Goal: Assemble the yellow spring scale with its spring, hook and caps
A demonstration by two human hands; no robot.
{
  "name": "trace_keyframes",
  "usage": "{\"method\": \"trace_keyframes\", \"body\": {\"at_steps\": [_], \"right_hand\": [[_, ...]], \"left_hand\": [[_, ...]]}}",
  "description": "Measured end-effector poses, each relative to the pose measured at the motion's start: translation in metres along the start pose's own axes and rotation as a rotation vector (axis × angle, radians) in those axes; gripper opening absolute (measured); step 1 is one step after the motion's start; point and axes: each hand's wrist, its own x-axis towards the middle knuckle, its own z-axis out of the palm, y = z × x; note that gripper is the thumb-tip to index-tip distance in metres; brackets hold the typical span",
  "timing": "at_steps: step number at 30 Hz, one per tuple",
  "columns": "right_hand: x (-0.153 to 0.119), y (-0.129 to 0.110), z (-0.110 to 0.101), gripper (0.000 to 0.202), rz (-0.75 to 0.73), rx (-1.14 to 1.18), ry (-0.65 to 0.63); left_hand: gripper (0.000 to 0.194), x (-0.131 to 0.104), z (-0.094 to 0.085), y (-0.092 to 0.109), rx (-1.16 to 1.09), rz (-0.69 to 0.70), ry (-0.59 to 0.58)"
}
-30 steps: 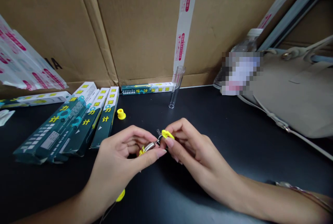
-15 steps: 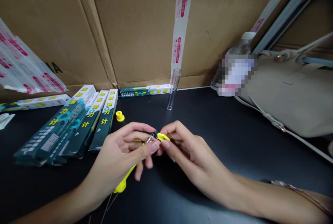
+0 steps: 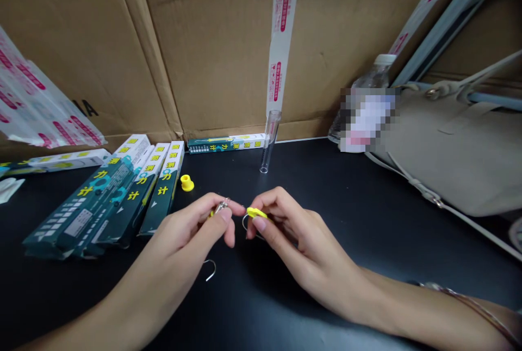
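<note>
Between thumb and fingers, my left hand [image 3: 199, 231] pinches a small metal spring piece [image 3: 222, 205], with a bit of yellow showing behind it. A curved metal hook [image 3: 211, 272] sticks out below that hand. My right hand [image 3: 285, 231] grips a small yellow part [image 3: 256, 213] at its fingertips, and a thin metal hook [image 3: 244, 222] shows under it. The left index fingertip is close to the yellow part. A yellow cap [image 3: 187, 183] stands on the black table [image 3: 326, 220], beyond my left hand. Upright behind my hands is a clear tube [image 3: 269, 141].
Several green and white boxes [image 3: 89, 204] lie at the left, with another box [image 3: 226, 143] along the cardboard wall [image 3: 220, 41]. A plastic bottle [image 3: 373, 76] and a grey bag [image 3: 457, 149] are at the right.
My left hand has turned and drawn slightly away from the right one. The long yellow piece below it has gone out of sight, and a hook now shows there.
</note>
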Motion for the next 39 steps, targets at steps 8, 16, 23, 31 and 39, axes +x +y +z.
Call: {"method": "trace_keyframes", "body": {"at_steps": [8, 16, 23, 31, 39], "right_hand": [[0.000, 0.000, 0.001, 0.008, -0.006, -0.011, 0.001], [-0.005, -0.004, 0.001, 0.009, -0.087, -0.080, -0.027], [-0.007, -0.004, 0.000, 0.011, -0.148, -0.155, -0.059], [-0.008, -0.005, 0.001, 0.011, -0.154, -0.180, -0.043], [-0.012, -0.005, 0.002, 0.008, -0.156, -0.148, -0.061]], "left_hand": [[0.038, -0.014, 0.004, 0.000, 0.109, 0.088, 0.008], [0.035, -0.015, 0.002, -0.002, 0.311, 0.341, 0.002], [0.033, -0.014, 0.003, -0.005, 0.386, 0.437, -0.013], [0.032, -0.014, 0.004, -0.004, 0.437, 0.494, 0.003], [0.031, -0.012, 0.005, -0.006, 0.459, 0.499, 0.010]]}}
